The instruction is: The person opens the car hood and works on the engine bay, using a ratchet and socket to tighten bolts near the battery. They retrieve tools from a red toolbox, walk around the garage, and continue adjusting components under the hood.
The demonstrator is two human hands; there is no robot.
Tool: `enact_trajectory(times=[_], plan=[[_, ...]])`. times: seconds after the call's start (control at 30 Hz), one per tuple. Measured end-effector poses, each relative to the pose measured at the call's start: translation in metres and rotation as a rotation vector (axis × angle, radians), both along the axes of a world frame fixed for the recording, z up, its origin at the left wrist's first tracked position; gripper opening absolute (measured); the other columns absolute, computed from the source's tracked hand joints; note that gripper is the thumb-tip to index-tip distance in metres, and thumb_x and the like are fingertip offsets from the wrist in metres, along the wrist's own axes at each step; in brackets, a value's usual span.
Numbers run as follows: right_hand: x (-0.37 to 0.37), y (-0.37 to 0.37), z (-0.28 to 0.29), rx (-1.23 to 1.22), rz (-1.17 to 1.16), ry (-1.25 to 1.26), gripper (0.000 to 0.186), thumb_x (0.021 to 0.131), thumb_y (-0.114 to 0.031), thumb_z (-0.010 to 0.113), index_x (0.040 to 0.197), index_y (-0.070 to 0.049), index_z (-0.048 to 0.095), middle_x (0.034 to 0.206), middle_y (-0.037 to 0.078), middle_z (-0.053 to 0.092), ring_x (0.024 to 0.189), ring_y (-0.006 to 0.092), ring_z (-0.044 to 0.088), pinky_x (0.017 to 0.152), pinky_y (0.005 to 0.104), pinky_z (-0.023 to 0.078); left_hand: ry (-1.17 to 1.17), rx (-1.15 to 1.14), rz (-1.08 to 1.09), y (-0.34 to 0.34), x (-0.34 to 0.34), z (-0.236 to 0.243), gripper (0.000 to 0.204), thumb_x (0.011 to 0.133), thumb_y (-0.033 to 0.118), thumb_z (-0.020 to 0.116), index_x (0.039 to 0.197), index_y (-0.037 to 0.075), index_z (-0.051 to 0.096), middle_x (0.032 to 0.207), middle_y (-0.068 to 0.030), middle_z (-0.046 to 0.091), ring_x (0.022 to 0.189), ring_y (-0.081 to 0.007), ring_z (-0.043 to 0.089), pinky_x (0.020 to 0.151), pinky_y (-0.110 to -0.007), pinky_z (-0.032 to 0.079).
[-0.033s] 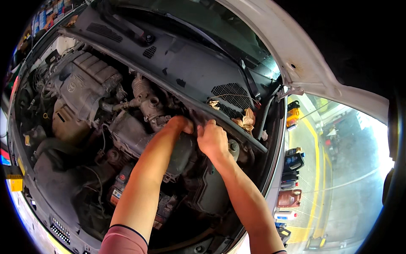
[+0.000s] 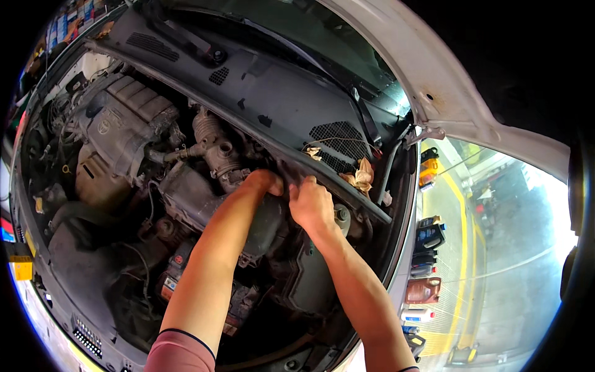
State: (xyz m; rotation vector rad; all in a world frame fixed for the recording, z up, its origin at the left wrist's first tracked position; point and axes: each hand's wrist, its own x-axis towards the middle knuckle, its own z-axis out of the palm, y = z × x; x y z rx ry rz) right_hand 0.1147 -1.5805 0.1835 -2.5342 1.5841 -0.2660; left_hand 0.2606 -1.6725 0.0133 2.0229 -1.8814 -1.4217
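Observation:
Both my arms reach into a car's engine bay, up to the back edge by the bulkhead. My left hand point(image 2: 268, 182) bends down behind a dusty black air filter housing point(image 2: 268, 223); its thumb shows, its fingers curl in out of sight. Just to its right, my right hand point(image 2: 311, 199) is closed, with curled fingers against the dark area under the cowl edge. What either hand grips is hidden. A pale capped reservoir point(image 2: 341, 216) stands right of my right wrist. Left of my left hand is a ribbed intake pipe point(image 2: 209, 129).
A grey engine cover point(image 2: 124, 118) lies at the left. The black cowl panel point(image 2: 266, 96) runs behind my hands, with dry leaves point(image 2: 361, 177) at its right end. A raised white bonnet point(image 2: 384, 28) arches above. Bottles point(image 2: 429, 237) stand on the floor at the right.

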Motion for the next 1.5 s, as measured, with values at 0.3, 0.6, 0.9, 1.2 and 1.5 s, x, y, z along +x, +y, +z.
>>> enact_trajectory(times=[0.3, 0.6, 0.9, 1.2, 1.5], plan=[[-0.002, -0.001, -0.005, 0.027, -0.003, -0.006, 0.033, 0.089, -0.027, 0.055, 0.092, 0.006, 0.052, 0.081, 0.028, 0.065, 0.08, 0.0434, 0.065, 0.075, 0.0481, 0.052, -0.184, -0.184, -0.239, -0.013, 0.003, -0.017, 0.043, 0.077, 0.036, 0.054, 0.108, 0.009, 0.068, 0.114, -0.0145, 0.064, 0.108, -0.0297, 0.06, 0.093, -0.036, 0.045], [0.002, -0.014, -0.019, 0.063, -0.075, -0.043, 0.036, 0.088, -0.03, 0.056, 0.09, 0.006, 0.055, 0.084, 0.027, 0.065, 0.083, 0.0425, 0.065, 0.077, 0.0468, 0.053, -0.106, -0.227, -0.185, -0.016, -0.003, -0.018, 0.033, 0.075, 0.021, 0.058, 0.101, 0.005, 0.069, 0.109, -0.0178, 0.066, 0.104, -0.0327, 0.059, 0.092, -0.038, 0.045], [-0.005, -0.022, -0.029, 0.001, -0.082, -0.087, 0.035, 0.087, -0.03, 0.058, 0.084, 0.005, 0.059, 0.081, 0.028, 0.065, 0.08, 0.0433, 0.065, 0.075, 0.0475, 0.053, -0.071, -0.186, -0.123, -0.007, -0.015, 0.004, 0.037, 0.075, 0.02, 0.057, 0.106, 0.003, 0.067, 0.113, -0.0182, 0.063, 0.108, -0.0324, 0.057, 0.094, -0.037, 0.044], [0.007, -0.006, -0.019, -0.011, -0.112, -0.104, 0.035, 0.087, -0.03, 0.057, 0.087, 0.006, 0.056, 0.078, 0.028, 0.064, 0.079, 0.0435, 0.065, 0.074, 0.0478, 0.053, -0.164, -0.146, -0.229, -0.012, 0.003, -0.011, 0.038, 0.084, 0.029, 0.053, 0.114, 0.009, 0.065, 0.122, -0.0156, 0.061, 0.114, -0.0318, 0.055, 0.096, -0.037, 0.043], [0.005, -0.012, -0.025, -0.019, -0.11, -0.119, 0.035, 0.087, -0.03, 0.057, 0.086, 0.006, 0.056, 0.08, 0.028, 0.065, 0.079, 0.0431, 0.064, 0.075, 0.0478, 0.052, -0.042, -0.126, -0.038, 0.007, -0.005, 0.02, 0.035, 0.075, 0.019, 0.062, 0.107, 0.005, 0.068, 0.115, -0.0165, 0.063, 0.11, -0.0315, 0.056, 0.093, -0.038, 0.044]])
